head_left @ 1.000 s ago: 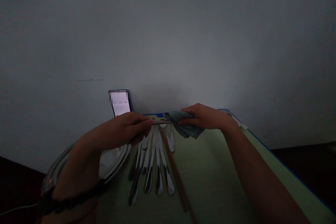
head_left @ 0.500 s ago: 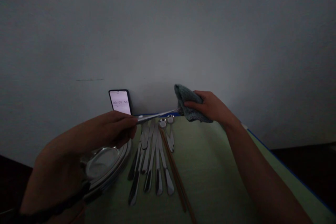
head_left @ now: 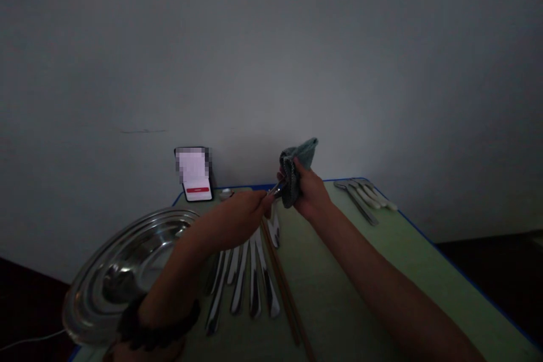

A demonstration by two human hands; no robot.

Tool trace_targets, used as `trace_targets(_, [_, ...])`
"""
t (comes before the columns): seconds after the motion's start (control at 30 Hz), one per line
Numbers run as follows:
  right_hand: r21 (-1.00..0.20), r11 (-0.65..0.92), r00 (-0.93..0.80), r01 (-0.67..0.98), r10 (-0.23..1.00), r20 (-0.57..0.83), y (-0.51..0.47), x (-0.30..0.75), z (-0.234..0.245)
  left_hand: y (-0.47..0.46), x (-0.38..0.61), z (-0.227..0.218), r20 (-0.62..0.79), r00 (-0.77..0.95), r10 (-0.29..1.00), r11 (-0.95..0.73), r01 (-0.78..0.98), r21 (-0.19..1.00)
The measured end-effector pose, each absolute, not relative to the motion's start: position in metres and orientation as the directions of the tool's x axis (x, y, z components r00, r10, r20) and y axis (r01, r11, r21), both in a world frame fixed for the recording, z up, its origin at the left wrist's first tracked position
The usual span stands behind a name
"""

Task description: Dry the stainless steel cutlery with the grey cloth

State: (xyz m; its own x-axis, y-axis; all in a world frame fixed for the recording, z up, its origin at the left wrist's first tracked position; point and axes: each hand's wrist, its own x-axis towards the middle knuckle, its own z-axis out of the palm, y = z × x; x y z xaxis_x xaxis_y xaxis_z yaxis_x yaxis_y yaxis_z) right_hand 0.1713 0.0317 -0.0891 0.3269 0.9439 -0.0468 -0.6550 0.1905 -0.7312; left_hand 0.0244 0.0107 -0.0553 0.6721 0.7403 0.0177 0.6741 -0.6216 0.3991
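Note:
My left hand (head_left: 240, 218) is closed on the handle of a shiny metal piece of cutlery (head_left: 278, 186). Its far end disappears into a grey-green cloth (head_left: 292, 181), so its kind is hidden. My right hand (head_left: 313, 195) grips the cloth, folded around that end. Below my hands several metal table knives (head_left: 255, 294) lie side by side on the green table. A pair of brown chopsticks (head_left: 285, 294) rests just right of them. Partly covered by my left hand are small spoons (head_left: 275, 232).
A large stacked set of steel basins (head_left: 91, 283) stands at the left, beneath my left forearm. Against the wall leans a phone (head_left: 198, 189). Several forks or spoons, some with pale handles (head_left: 373, 198), lie at the back right. The table's blue edge (head_left: 458, 274) runs along the right.
My left hand has moved right and the cutlery has slid deeper into the cloth. My right hand has come left and turned the cloth. The basins and right-hand cutlery are now uncovered.

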Motion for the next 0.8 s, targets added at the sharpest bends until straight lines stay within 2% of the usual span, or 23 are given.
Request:
trace_targets(0.2, [-0.778, 0.229, 0.291, -0.585, 0.955, 0.063, 0.029, 0.184, -0.082, 0.008, 0.015, -0.048, -0.019, 0.684, 0.729, -0.609, 0.661, 0.439])
trace_targets(0.33, [-0.875, 0.312, 0.270, -0.371, 0.938, 0.219, 0.028, 0.193, -0.080, 0.004, 0.001, -0.037, -0.074, 0.672, 0.737, -0.559, 0.667, 0.492])
trace_targets(0.43, [-0.906, 0.382, 0.351, -0.183, 0.886, 0.303, 0.029, 0.198, -0.082, 0.003, -0.004, -0.034, -0.093, 0.665, 0.741, -0.539, 0.671, 0.509])
trace_targets(0.57, [-0.954, 0.299, 0.466, -0.009, 0.845, 0.260, 0.030, 0.199, -0.083, -0.002, -0.009, -0.030, -0.079, 0.678, 0.731, -0.552, 0.655, 0.517])
trace_targets(0.73, [-0.965, 0.250, 0.522, -0.075, 0.835, 0.175, 0.037, 0.209, -0.087, -0.002, -0.029, -0.025, -0.118, 0.620, 0.776, -0.418, 0.645, 0.640])
trace_targets(0.8, [-0.971, 0.225, 0.505, -0.083, 0.849, 0.154, 0.039, 0.218, -0.090, 0.001, -0.037, -0.025, -0.043, 0.516, 0.856, -0.341, 0.625, 0.702])
